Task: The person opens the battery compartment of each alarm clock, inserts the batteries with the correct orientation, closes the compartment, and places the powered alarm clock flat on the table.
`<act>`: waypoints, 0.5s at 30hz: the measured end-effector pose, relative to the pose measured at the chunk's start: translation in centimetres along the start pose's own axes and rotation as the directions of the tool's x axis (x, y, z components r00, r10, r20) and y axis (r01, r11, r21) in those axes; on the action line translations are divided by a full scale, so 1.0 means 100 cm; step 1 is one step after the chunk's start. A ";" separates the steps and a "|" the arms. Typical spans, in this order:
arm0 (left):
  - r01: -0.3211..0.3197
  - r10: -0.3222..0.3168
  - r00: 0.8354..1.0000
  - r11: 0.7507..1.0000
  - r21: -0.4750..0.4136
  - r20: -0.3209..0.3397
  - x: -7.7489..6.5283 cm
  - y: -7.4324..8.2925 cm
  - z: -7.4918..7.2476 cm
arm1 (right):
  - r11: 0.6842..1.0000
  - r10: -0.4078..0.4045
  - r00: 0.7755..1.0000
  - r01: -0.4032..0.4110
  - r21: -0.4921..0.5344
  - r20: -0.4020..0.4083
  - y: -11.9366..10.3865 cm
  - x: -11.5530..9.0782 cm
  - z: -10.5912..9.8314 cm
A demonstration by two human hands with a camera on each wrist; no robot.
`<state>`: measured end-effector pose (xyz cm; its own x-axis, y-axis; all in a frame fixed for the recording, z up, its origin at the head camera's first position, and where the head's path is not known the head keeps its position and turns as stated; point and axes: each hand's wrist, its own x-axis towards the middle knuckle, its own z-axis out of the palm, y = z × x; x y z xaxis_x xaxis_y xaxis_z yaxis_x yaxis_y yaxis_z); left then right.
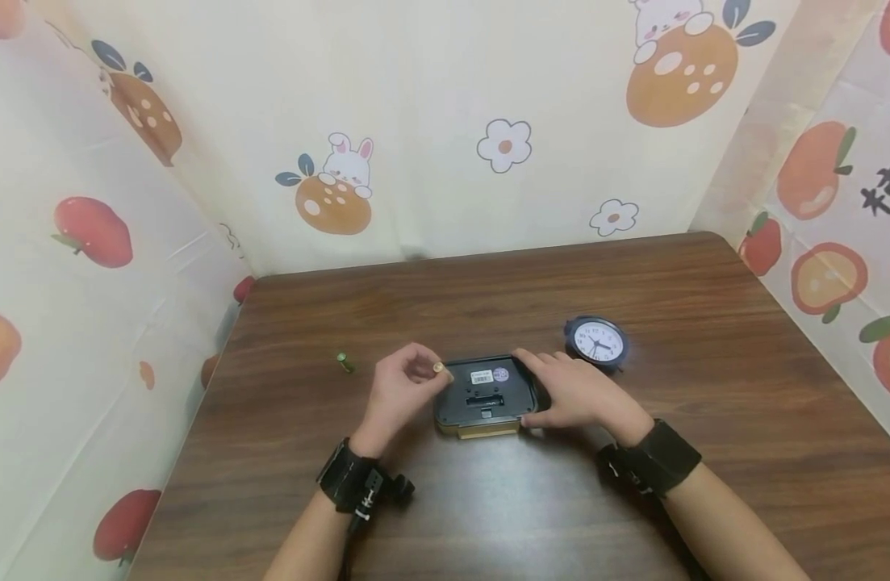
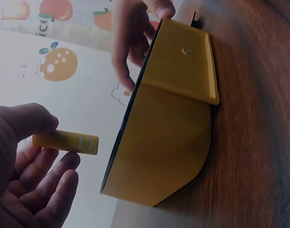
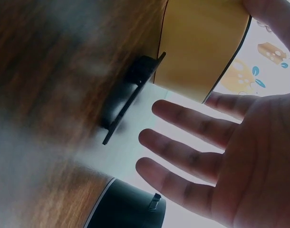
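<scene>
Between thumb and fingertips, my left hand (image 1: 404,383) pinches a small yellow battery (image 2: 66,142), held just off the left end of a yellow-cased device (image 1: 481,432). The device lies with its black back (image 1: 455,403) up, showing stickers and an uncovered battery slot (image 1: 484,401); its front is hidden below. My right hand (image 1: 578,391) grips the device's right end, thumb at the near edge and index finger at the far corner. The other fingers stretch out free in the right wrist view.
A green battery-like cylinder (image 1: 345,363) lies on the wooden table (image 1: 307,323) at left. Just beyond my right hand is a round dark-blue clock (image 1: 597,343). A thin black piece (image 3: 135,97) shows low beside the device. Patterned cloth (image 1: 430,161) walls the table's back and sides.
</scene>
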<state>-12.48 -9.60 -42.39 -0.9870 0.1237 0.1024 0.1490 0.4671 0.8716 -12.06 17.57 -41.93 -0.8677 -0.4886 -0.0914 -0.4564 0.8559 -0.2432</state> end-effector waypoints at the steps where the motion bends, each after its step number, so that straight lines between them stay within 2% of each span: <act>1: 0.000 0.000 1.000 1.000 -0.002 0.009 -0.001 0.001 0.001 | 1.000 0.001 1.000 -0.001 0.000 0.001 0.000 0.000 0.000; 9: 0.030 -0.031 0.996 1.000 0.007 0.083 -0.005 0.006 0.008 | 1.000 0.004 1.000 -0.004 0.008 0.002 -0.001 0.000 0.000; 15: -0.004 0.002 0.991 1.000 0.010 0.132 -0.006 0.007 0.011 | 1.000 0.020 1.000 -0.020 0.013 0.012 0.001 0.002 0.002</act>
<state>-11.68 -8.37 -42.34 -0.9701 0.2392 0.0402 0.1532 0.4756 0.8662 -12.21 17.52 -42.12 -0.8743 -0.4733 -0.1074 -0.4362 0.8634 -0.2536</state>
